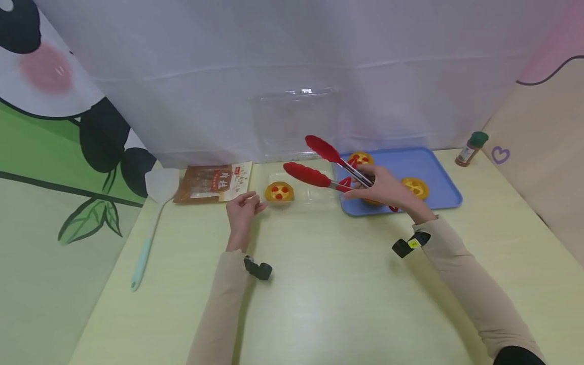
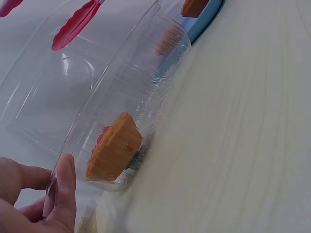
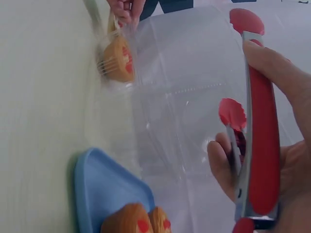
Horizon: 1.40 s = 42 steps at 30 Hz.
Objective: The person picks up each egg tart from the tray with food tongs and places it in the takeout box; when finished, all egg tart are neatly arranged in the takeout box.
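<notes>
Your left fingers [image 2: 65,191] pinch clear box [image 2: 131,82] rim, likely flimsy; right fingers [image 3: 220,166] grip tongs [image 3: 263,145]. Pastry [image 1: 279,191] probably soft: hold sides lightly.

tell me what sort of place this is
Perhaps a staged play-kitchen corner indoors: a pale table beside a cartoon wall, with a blue tray of small pizzas and a clear plastic box on it.
</notes>
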Available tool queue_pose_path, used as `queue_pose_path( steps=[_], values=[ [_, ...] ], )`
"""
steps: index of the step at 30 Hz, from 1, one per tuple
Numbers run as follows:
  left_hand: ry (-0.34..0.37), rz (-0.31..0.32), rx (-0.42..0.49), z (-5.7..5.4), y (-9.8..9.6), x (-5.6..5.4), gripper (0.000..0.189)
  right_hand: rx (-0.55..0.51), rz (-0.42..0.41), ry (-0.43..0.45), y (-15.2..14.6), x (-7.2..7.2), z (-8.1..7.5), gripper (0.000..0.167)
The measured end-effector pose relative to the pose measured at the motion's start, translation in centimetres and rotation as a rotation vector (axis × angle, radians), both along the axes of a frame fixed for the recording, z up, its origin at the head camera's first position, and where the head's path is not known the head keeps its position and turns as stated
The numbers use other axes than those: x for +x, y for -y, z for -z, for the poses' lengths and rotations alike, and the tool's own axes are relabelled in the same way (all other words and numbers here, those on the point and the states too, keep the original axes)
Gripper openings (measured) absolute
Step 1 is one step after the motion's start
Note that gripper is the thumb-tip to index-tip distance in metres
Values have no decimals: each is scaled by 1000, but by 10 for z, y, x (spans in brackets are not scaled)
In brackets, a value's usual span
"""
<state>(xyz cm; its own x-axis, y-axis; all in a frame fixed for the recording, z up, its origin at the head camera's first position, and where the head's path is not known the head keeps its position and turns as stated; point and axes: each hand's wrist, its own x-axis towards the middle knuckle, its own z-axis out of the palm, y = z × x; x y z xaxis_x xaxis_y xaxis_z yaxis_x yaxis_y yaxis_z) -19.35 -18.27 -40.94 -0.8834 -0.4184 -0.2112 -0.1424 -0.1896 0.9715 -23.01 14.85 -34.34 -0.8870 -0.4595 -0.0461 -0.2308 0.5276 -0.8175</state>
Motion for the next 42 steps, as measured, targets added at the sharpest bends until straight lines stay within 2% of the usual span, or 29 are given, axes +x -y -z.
queue_pose_path(
  steps=[4, 6, 12, 14, 18, 21, 27, 32, 42],
  values=[
    [6, 1, 0, 1, 1, -2, 32, -32, 90, -18, -23, 6, 5, 54],
    [12, -2, -1, 2, 2, -3, 32, -32, 127, -49, -34, 8, 7, 47],
    [-4, -7, 13, 4, 2, -5, 31, 13, 219, -129, -66, 15, 11, 38],
    [-7, -8, 20, 4, 2, -4, 32, 44, 260, -142, -76, 19, 9, 41],
    [-7, -12, 27, 4, 2, -3, 33, 125, 352, -129, -93, 27, 5, 72],
    [-3, -12, 23, 3, 3, -2, 33, 159, 375, -114, -107, 32, 4, 88],
    [9, -3, 14, -1, 2, 1, 33, 229, 404, -115, -138, 39, 10, 89],
    [1, 8, 16, -1, 2, 1, 33, 305, 447, -79, -162, 43, 20, 97],
    [-14, 5, 38, 7, 4, -4, 33, 385, 423, -80, -189, 49, 32, 88]
  ],
)
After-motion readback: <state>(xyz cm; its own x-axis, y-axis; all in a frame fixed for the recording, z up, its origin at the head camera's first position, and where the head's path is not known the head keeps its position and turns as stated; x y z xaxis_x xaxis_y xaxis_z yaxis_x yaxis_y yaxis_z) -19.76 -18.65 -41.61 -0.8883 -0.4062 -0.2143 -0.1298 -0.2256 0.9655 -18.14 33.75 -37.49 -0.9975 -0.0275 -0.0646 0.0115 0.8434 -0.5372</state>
